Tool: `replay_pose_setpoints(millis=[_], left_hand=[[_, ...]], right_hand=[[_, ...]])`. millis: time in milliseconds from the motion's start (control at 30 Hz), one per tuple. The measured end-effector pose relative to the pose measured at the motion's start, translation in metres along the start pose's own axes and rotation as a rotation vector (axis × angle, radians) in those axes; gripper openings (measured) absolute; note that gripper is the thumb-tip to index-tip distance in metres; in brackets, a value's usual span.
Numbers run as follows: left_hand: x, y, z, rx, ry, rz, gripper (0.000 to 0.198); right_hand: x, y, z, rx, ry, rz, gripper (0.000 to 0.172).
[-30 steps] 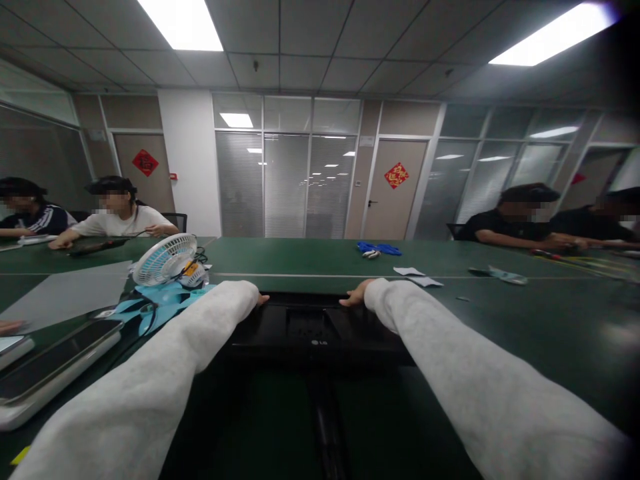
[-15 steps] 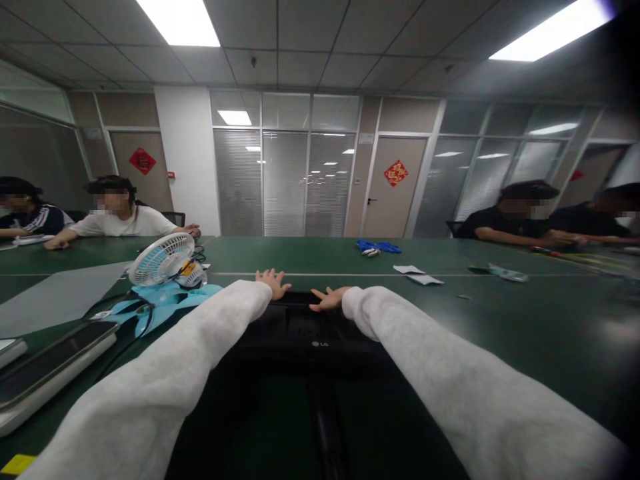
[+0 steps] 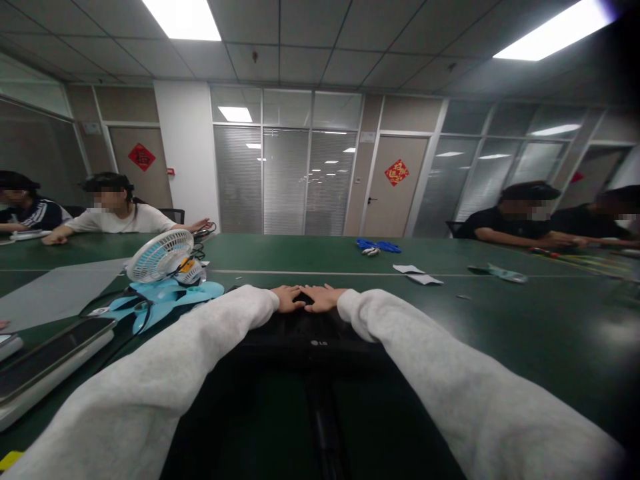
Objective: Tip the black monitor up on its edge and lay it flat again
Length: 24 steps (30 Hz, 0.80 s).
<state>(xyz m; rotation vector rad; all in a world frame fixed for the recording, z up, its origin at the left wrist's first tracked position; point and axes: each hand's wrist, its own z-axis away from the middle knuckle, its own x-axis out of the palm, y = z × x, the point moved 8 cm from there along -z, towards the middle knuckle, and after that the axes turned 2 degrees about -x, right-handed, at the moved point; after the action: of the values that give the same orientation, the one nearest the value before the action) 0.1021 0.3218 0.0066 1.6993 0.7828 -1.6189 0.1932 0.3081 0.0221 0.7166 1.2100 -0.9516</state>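
A black monitor with an LG logo [image 3: 320,343] is right before me, its dark stand [image 3: 325,420] coming down toward me. My left hand [image 3: 289,299] lies over its far upper edge, fingers stretched out. Beside it, my right hand [image 3: 323,298] rests on the same edge, also with fingers extended. The fingertips of the two hands nearly meet; whether they touch I cannot tell. Neither hand is wrapped around anything.
To the left are a white fan [image 3: 163,257], light-blue fan blades [image 3: 165,300], a grey sheet [image 3: 65,293] and a phone-like dark slab [image 3: 55,357]. Blue gloves [image 3: 379,247] and white papers [image 3: 417,274] lie farther off on the green table [image 3: 270,250]. Several people sit around it.
Both hands have come inward, toward each other, and settled on the monitor's upper edge. At the left, a person's hand has shifted slightly right by some cables.
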Motion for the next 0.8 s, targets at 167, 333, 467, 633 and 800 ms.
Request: replay_pose_setpoints(millis=[167,333,467,633,800], left_hand=[[-0.001,0.000,-0.004,0.037,-0.024,0.003,0.043],[-0.002,-0.002,-0.004,0.067,-0.040,0.004,0.041],[0.002,-0.006,-0.005,0.065,-0.046,0.007,0.044],[0.005,-0.011,-0.009,0.054,-0.052,0.007,0.045],[-0.002,-0.015,-0.009,0.067,-0.059,0.007,0.043]], right_hand=[[0.001,-0.005,-0.002,-0.054,0.025,-0.003,0.052],[0.001,-0.003,-0.006,-0.102,0.044,-0.016,0.050],[0.007,-0.003,-0.014,-0.138,0.052,-0.041,0.050],[0.009,-0.002,-0.022,-0.165,0.044,-0.068,0.051],[0.004,-0.001,-0.025,-0.193,0.014,-0.077,0.058]])
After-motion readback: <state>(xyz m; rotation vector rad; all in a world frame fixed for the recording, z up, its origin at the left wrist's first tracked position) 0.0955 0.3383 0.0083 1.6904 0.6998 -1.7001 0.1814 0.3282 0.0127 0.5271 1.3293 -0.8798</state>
